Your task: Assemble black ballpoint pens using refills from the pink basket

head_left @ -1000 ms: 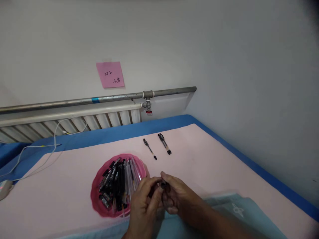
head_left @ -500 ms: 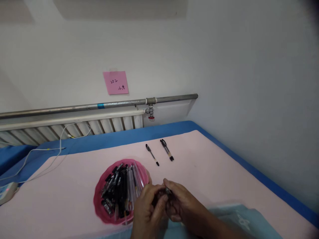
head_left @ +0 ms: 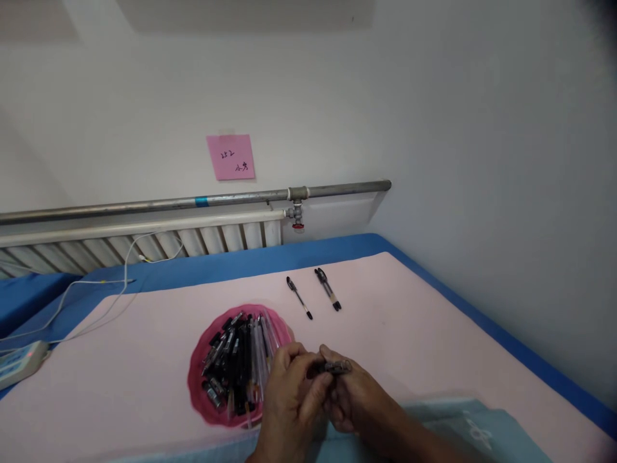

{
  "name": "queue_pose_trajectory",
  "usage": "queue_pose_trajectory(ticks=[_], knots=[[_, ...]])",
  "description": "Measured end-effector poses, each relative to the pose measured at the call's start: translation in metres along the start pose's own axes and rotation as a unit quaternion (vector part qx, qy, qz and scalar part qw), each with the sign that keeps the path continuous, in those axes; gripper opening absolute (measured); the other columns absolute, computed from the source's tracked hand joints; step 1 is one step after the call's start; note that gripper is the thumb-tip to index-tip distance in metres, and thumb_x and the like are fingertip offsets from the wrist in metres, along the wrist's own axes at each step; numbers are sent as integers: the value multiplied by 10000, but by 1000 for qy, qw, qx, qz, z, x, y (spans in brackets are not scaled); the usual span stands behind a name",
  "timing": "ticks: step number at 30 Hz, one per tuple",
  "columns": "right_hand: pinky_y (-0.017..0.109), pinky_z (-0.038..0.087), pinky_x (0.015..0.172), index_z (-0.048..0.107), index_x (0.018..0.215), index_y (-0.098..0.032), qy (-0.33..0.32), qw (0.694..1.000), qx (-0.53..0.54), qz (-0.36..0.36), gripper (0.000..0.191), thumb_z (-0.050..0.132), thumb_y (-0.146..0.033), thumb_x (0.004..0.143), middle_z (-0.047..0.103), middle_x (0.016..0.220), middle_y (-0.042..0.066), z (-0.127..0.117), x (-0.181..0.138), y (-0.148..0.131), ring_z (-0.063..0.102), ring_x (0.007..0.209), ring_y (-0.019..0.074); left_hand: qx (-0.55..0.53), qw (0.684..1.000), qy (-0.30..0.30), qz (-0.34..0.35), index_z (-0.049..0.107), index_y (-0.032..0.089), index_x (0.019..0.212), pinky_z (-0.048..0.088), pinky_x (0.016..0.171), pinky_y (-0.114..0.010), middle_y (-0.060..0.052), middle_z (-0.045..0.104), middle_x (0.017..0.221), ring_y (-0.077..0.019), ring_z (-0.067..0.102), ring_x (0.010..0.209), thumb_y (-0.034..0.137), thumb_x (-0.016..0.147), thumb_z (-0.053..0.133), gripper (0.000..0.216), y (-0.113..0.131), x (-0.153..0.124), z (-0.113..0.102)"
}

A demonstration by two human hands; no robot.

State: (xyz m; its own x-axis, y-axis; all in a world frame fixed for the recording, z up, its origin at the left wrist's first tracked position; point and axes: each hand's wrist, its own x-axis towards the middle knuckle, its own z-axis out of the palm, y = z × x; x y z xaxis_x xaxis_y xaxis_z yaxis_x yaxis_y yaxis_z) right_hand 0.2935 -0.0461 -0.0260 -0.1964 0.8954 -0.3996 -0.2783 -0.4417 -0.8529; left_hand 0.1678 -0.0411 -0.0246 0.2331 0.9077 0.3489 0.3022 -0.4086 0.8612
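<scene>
Close together at the lower middle, my left hand [head_left: 292, 392] and my right hand [head_left: 354, 392] are both closed on a pen cap [head_left: 336, 366], short and dark with a shiny, see-through end. It lies crosswise between the thumbs and forefingers; any other pen part in the fingers is hidden. Just left of my left hand stands a pink scalloped basket [head_left: 196, 402], full of black caps, clear barrels and other pen parts [head_left: 236, 360]. Beyond the hands, a single capped pen [head_left: 299, 298] and a pair of pens [head_left: 328, 289] lie on the pink table cover.
A pink cover [head_left: 135, 373] lies over the blue table surface [head_left: 241, 263]. At the left are a power strip [head_left: 22, 365] and a white cable [head_left: 126, 276]. A radiator [head_left: 212, 240] and a pipe with a red-handled valve [head_left: 297, 226] run along the wall behind.
The pen cap has turned and now shows more of its length between my hands, pointing right. The whole view has shifted slightly; the pens on the cover have stayed put.
</scene>
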Motion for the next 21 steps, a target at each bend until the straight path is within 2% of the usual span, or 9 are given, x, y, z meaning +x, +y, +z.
queue_pose_trajectory(ticks=[4, 9, 13, 17, 21], knots=[[167, 210, 330, 511, 641, -186, 26, 999, 0, -31, 466, 446, -617, 805, 397, 360, -75, -2, 0, -3, 313, 309, 51, -8, 1000, 12, 11, 642, 205, 841, 459, 753, -314, -66, 609, 873, -189, 580, 835, 299, 813, 546, 138, -4, -1, 0], [175, 270, 357, 606, 855, -167, 56, 987, 26, -147, 374, 598, -527, 756, 549, 592, -26, -9, -8, -19, 419, 418, 64, -4, 999, 15, -51, 617, 198, 823, 458, 676, -285, -36, 664, 771, -169, 604, 723, 331, 802, 557, 147, -9, 1, -3], [196, 312, 372, 640, 791, -155, 61, 980, -34, -188, 282, 671, -429, 729, 548, 589, -22, -12, -14, -26, 435, 436, 75, -28, 997, 12, -64, 633, 196, 805, 451, 694, -282, -37, 668, 783, -168, 603, 741, 330, 772, 590, 144, -9, 4, -4], [199, 316, 376, 643, 788, -160, 53, 980, -22, -192, 229, 645, -387, 761, 554, 565, -26, -15, -14, -26, 443, 422, 72, -151, 979, 11, -134, 632, 192, 879, 452, 723, -281, -41, 659, 843, -168, 597, 795, 329, 742, 631, 193, -9, 5, -2], [215, 334, 409, 648, 831, -161, 51, 977, -35, -206, 191, 624, -343, 775, 546, 528, -34, -17, -15, -26, 455, 418, 79, -307, 931, 14, -195, 623, 175, 886, 457, 678, -263, -20, 644, 760, -142, 587, 710, 306, 693, 691, 243, -9, 7, -1]])
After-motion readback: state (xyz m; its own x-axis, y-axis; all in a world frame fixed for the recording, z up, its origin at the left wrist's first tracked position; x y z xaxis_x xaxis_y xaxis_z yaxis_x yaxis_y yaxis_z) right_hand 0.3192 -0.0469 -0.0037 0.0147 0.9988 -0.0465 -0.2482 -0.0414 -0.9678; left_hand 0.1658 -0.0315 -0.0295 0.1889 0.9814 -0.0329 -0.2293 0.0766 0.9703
